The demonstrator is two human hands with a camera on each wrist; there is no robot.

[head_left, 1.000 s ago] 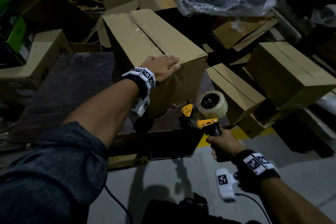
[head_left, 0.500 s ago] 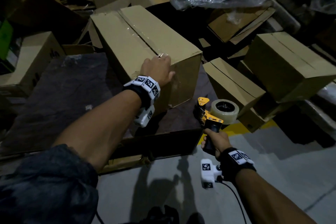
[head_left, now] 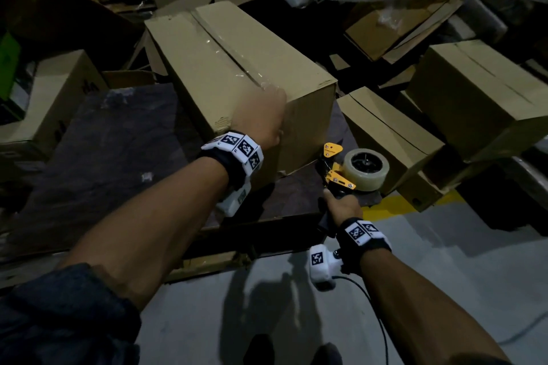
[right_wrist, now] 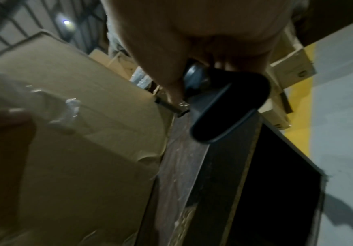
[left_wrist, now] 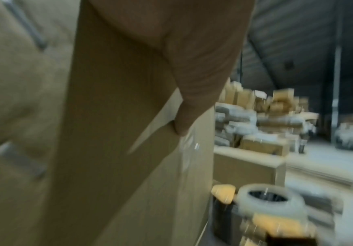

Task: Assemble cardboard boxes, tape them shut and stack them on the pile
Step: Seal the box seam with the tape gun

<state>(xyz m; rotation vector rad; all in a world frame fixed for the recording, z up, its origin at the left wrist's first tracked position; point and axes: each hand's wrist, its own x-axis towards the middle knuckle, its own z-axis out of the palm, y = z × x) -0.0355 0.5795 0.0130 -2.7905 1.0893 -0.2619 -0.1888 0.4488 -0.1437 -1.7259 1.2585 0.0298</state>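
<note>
While the left hand lies flat on the near end of the taped box running lengthwise away at the desk's near right corner, the right hand grips the tape dispenser

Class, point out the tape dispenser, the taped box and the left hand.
Tape dispenser (head_left: 366, 167): head view, on the tape roll.
Taped box (head_left: 207, 68): head view, on its top flap.
Left hand (head_left: 261, 120): head view, on its back.
</note>
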